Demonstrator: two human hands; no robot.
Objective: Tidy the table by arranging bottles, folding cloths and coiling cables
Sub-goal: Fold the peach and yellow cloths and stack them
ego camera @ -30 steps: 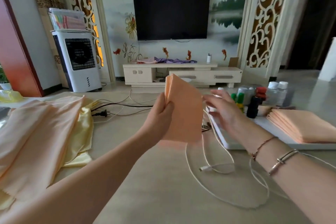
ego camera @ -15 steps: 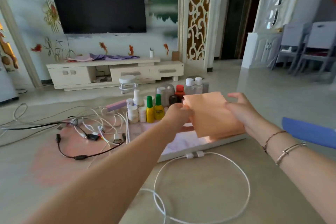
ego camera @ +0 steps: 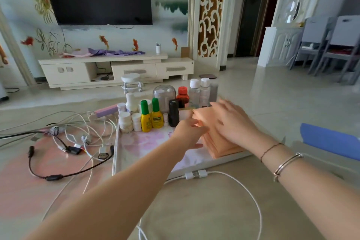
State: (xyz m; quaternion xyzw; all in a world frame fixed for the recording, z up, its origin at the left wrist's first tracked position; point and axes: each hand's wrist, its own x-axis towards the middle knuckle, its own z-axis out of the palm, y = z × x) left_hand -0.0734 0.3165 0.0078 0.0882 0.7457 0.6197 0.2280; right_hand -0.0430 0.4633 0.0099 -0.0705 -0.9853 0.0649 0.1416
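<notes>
I'm on the cloth step — my right hand (ego camera: 231,122) lies flat, fingers straight, on the cloth stack (ego camera: 218,142) on the tray (ego camera: 148,142); left hand (ego camera: 190,132) touches its edge, gripping nothing. Next, I'd judge, the cables (ego camera: 85,138) need coiling.

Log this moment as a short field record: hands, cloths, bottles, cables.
left hand: open, fingers at the near-left edge of the cloth stack
right hand: open, flat on top of the stack
cloth stack: folded orange cloths on the white tray
bottles: grouped upright at the tray's far end
tangled cables: uncoiled, left of the tray
white cable: loose loop in front of the tray
</notes>
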